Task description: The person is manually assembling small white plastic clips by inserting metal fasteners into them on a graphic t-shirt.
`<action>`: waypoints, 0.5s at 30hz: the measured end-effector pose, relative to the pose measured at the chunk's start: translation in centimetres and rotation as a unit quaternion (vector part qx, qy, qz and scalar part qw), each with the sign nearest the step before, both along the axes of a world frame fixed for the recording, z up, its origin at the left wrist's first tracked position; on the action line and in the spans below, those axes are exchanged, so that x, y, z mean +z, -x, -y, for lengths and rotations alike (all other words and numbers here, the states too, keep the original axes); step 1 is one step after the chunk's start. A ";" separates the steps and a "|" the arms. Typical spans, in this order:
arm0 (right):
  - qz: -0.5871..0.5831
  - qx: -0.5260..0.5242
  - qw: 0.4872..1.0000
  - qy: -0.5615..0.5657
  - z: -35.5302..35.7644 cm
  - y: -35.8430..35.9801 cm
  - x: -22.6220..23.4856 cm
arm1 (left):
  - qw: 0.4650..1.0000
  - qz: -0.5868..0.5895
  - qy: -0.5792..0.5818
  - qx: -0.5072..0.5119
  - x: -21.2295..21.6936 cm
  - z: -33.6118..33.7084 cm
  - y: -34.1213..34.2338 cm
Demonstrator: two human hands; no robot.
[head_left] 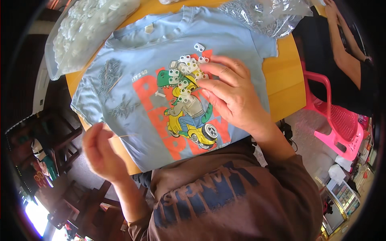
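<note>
A light-blue T-shirt (pixel 120 80) with a printed cartoon lies spread over the table. On its print sits a loose pile of small white plastic pieces with round holes (pixel 183 85). My right hand (pixel 233 90) reaches over the pile's right side, fingers bent and apart, tips touching or just above the pieces. Left of the shirt's lower edge, my left hand (pixel 102 154) is slightly blurred, its fingers pinched together on a thin wire-like piece (pixel 125 136) that sticks out to the right. Two heaps of thin grey nail-like pins (pixel 109 76) lie on the shirt's left part.
A clear bag of white plastic pieces (pixel 88 32) rests at the far left of the yellow table (pixel 287 88). At the far right lies a clear bag of grey pins (pixel 261 16). Beyond the table's right side are a pink plastic chair (pixel 331 108) and another person's arms (pixel 341 48).
</note>
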State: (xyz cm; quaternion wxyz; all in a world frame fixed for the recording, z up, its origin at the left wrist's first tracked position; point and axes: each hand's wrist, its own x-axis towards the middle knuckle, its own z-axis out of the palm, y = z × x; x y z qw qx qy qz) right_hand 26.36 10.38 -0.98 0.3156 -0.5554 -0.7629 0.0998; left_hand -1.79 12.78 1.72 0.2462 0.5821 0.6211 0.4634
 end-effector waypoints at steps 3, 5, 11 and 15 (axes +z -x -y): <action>-0.034 -0.022 0.999 -0.013 0.0 -0.5 -0.2 | 0.973 -0.112 -0.044 -0.195 -0.9 -0.1 -2.8; -0.051 -0.037 0.998 -0.014 0.0 -0.7 -0.5 | 0.944 -0.172 -0.061 -0.276 -0.1 -0.5 -5.7; -0.069 -0.041 0.996 -0.025 0.0 -0.9 -0.4 | 0.867 -0.340 -0.075 -0.357 0.0 -1.4 -9.9; -0.085 -0.039 0.995 -0.026 0.0 -1.1 -0.5 | 0.863 -0.359 -0.080 -0.347 -0.7 -0.9 -9.1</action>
